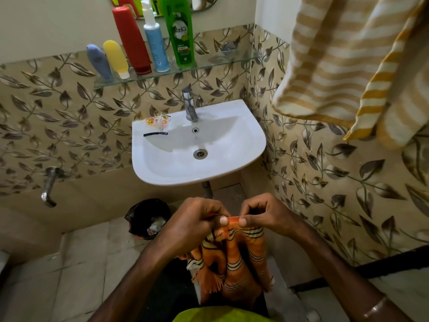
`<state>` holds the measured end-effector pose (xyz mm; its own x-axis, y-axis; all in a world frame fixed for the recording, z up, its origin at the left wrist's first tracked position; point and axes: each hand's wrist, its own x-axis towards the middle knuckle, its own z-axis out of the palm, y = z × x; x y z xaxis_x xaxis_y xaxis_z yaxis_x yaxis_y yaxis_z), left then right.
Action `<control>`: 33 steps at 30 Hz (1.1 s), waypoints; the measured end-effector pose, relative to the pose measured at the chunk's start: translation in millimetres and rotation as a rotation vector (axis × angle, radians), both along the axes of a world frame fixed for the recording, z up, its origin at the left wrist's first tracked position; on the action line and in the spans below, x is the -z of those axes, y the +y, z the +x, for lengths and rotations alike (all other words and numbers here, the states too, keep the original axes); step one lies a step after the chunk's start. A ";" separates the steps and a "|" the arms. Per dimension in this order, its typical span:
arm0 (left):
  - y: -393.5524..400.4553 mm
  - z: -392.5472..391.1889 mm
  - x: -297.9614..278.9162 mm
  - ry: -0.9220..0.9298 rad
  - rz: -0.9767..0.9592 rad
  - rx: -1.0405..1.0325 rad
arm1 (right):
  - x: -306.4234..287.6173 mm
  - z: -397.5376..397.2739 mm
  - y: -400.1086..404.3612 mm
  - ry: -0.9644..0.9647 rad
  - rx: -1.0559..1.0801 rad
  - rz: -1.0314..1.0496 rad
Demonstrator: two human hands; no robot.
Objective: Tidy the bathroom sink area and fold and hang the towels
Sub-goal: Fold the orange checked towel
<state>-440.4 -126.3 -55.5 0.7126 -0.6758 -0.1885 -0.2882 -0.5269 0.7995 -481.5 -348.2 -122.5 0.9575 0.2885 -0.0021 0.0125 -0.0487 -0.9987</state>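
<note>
Bare forearms, no sleeves, a thin metal bangle (377, 307) on the right wrist, and a bright lime-green top (220, 315) below.

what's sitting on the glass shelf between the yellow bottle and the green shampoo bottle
In the head view, between the yellow bottle and the green shampoo bottle stand a tall red bottle and a white-and-blue spray bottle.
</note>
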 end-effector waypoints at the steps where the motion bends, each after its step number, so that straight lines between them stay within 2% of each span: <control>1: 1.5 -0.4 -0.5 0.005 -0.005 0.009 | 1.1 0.6 -1.1 0.005 -0.007 -0.006; 8: 11.0 5.1 4.6 0.046 0.011 -0.013 | 9.6 -1.0 -7.8 0.044 -0.062 0.003; 16: 8.4 10.2 27.9 -0.063 0.119 -0.157 | 4.6 -0.3 10.4 0.000 -0.116 0.062; 18: 6.8 8.0 30.2 -0.082 0.105 -0.143 | 4.8 1.8 16.8 -0.023 -0.072 0.035; 22: 7.1 -0.3 27.1 0.049 0.009 -0.058 | 7.1 4.5 24.8 -0.035 0.040 -0.032; 27: 6.8 2.0 26.7 -0.046 0.069 -0.082 | 5.9 2.5 23.0 -0.054 0.068 -0.060; 33: 7.1 4.2 20.7 -0.102 0.080 -0.073 | 11.1 -1.2 11.5 0.039 0.030 -0.091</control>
<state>-436.3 -119.2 -76.2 0.7777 -0.6070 -0.1636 -0.3242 -0.6103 0.7228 -482.7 -336.7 -133.6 0.9643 0.2571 -0.0642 -0.0287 -0.1394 -0.9898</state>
